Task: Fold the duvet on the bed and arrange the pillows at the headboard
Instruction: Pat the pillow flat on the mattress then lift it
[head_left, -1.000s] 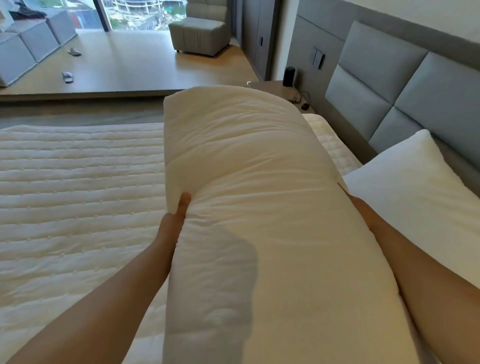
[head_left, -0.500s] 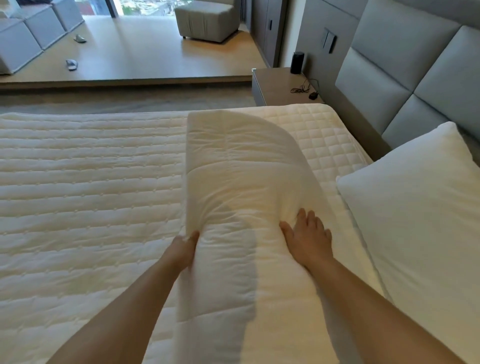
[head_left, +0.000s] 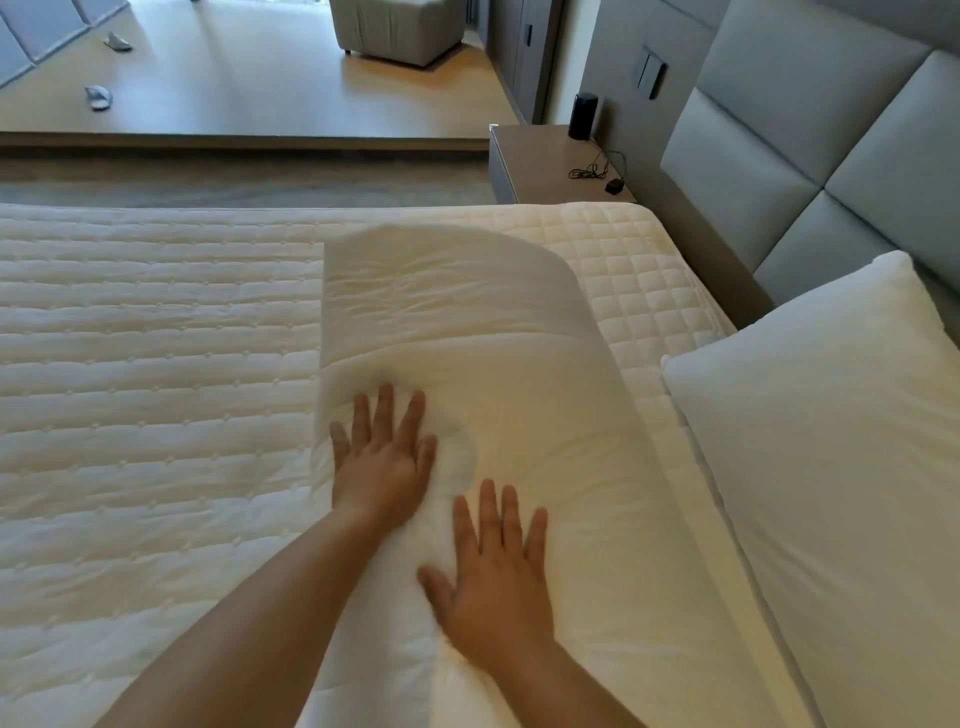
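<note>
Two bare forearms, sleeveless up to the frame edge; left hand (head_left: 383, 464) and right hand (head_left: 496, 590) unadorned.

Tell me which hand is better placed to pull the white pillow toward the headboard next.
Probably the right hand. It lies flat on the folded duvet on the side nearer the white pillow. The left hand presses farther from it and would have to cross over.

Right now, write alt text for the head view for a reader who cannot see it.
Two bare hands, left hand and right hand, press flat with fingers spread on a folded white duvet lying on a quilted mattress. A white pillow leans at the grey padded headboard to the right; a nightstand stands beyond the bed.
</note>
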